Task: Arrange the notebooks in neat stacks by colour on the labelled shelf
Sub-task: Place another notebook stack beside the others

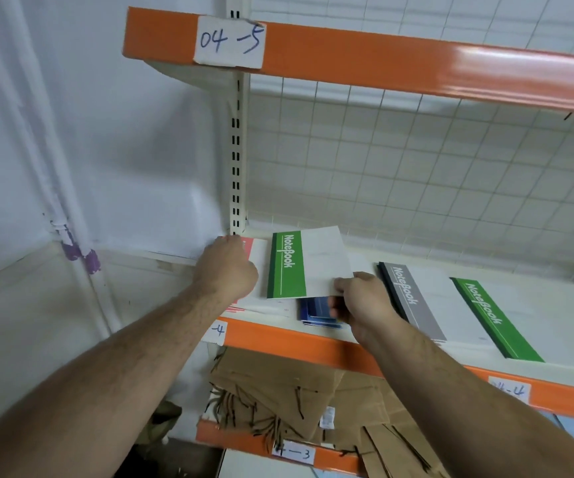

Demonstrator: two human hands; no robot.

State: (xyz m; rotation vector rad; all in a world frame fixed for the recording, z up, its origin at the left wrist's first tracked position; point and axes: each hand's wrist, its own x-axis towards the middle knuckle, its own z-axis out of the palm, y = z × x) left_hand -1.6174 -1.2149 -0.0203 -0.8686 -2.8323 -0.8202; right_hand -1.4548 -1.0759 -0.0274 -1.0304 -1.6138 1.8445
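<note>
On the shelf point(313, 343) marked 04-4, my right hand point(361, 301) pinches the near right corner of a green-spined notebook point(308, 263) and holds it tilted above a blue notebook stack point(315, 310). My left hand point(227, 267) rests on a red-spined notebook point(256, 253) at the shelf's left end; its fingers are hidden. To the right lie a grey-spined notebook point(413, 301) and another green-spined notebook point(496, 319), both flat.
Above runs an orange shelf edge point(382, 60) with a paper label 04-5 point(230, 41). A wire grid back panel point(416, 174) closes the rear. Below, brown paper bags point(296, 398) fill shelf 04-3. A white wall point(89, 150) stands to the left.
</note>
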